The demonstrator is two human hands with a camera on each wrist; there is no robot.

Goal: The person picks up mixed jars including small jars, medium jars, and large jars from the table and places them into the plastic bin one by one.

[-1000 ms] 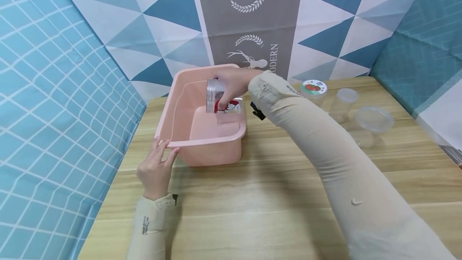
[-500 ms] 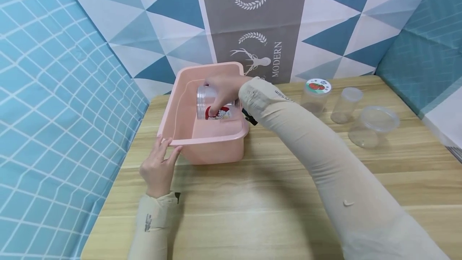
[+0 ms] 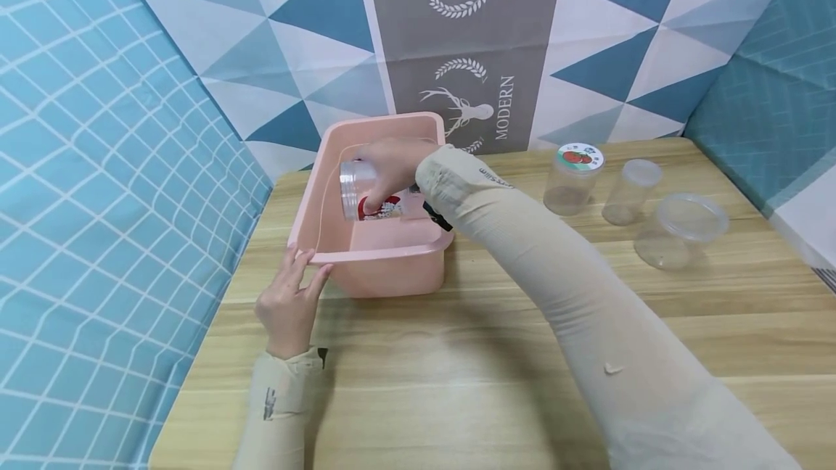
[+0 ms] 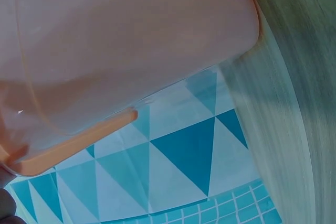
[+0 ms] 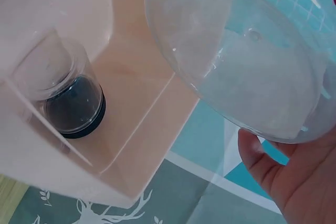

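Observation:
In the head view, my right hand grips a clear plastic jar with a red label. The jar lies sideways, inside the outline of a pink plastic basin. Its round clear base faces the right wrist camera, with my thumb at the edge. At the basin's near left corner, my left hand pinches the rim, fingers over it and thumb in front. The right wrist view also shows a clear jar with a black end down inside the basin.
Three clear jars stand on the wooden table to the right: one with a tomato-pictured lid, a slim one and a wide one. A patterned wall covering rises behind the basin, and a blue grid sheet hangs at left.
My right hand has carried the labelled jar left and lower into the basin. My left hand keeps its grip on the rim. The head view has shifted slightly.

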